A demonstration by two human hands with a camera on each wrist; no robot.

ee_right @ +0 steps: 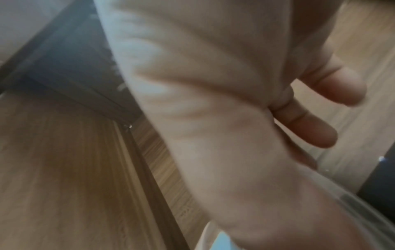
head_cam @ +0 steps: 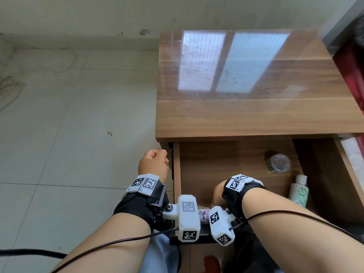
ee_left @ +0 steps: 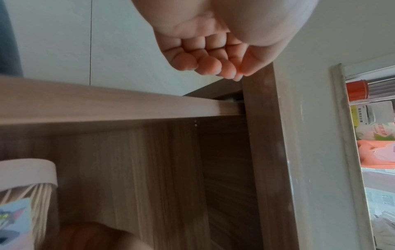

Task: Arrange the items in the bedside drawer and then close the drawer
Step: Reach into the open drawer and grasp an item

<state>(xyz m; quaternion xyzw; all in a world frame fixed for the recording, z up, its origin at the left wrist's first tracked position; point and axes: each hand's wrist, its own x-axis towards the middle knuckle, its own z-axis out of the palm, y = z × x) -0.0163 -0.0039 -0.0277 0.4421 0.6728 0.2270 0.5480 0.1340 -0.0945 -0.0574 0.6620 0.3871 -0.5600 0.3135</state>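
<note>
The left hand point(head_cam: 153, 162) has its fingers point(ee_left: 205, 65) curled into an empty fist, parked outside the drawer point(head_cam: 176, 170) at its 9 o'clock side, out of the way. The right hand point(head_cam: 217, 196) reaches down inside near 6 o'clock; its fingers point(ee_right: 307, 130) look half bent, maybe around a cotton swab tub point(ee_left: 29, 170), but it is blurry. A round jar point(head_cam: 278, 162) and white bottle point(head_cam: 299, 191) sit at 3 o'clock, leaving room.
</note>
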